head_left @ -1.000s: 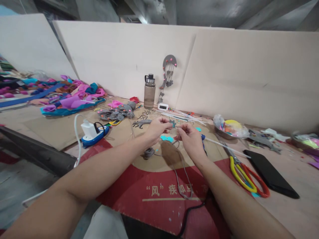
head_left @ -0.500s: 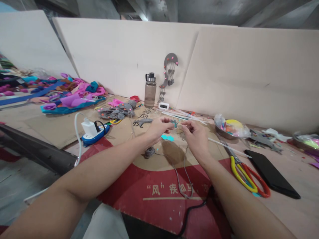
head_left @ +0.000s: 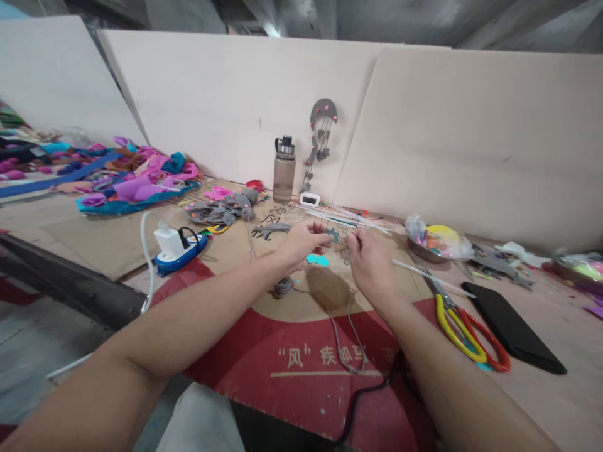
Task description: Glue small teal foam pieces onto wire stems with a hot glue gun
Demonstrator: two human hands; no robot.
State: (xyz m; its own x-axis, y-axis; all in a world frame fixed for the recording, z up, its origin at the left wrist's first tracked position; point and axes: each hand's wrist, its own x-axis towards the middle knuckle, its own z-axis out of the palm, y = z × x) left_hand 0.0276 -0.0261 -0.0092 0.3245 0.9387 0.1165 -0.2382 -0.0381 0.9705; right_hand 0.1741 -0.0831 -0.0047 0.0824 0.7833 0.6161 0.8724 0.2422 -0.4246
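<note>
Grey cord in a small coil (head_left: 283, 287) rests left of centre on printed cardboard (head_left: 235, 361); slack from it trails rightward in a loose loop, which could snag if a forearm drags across it. Left hand (head_left: 306, 241): thumb and fingertips appear to pinch a small teal piece (head_left: 333, 235), raised above the tabletop (head_left: 581, 326) between the two hands; so slight a hold could let it slip or twist under an uneven pull. Right hand (head_left: 372, 260): thumb and forefinger press together just beside the piece; whether a strand lies between them is too small to tell. Yellow-and-red-handled shears (head_left: 471, 336) lie near the right forearm and might be knocked by an outward sweep.

Materials, again from left: crumpled fabric scraps (head_left: 141, 182), soft and many-coloured; matte grey pieces (head_left: 221, 212) heaped flat, dotted pink and orange; a smooth, translucent cylindrical bottle (head_left: 283, 176), upright; a flat turquoise cut-out (head_left: 317, 260) with scalloped edges, below the hands; a shallow round bowl (head_left: 426, 253) holding wrinkled clear plastic; a glossy black slab-shaped phone (head_left: 516, 329).
</note>
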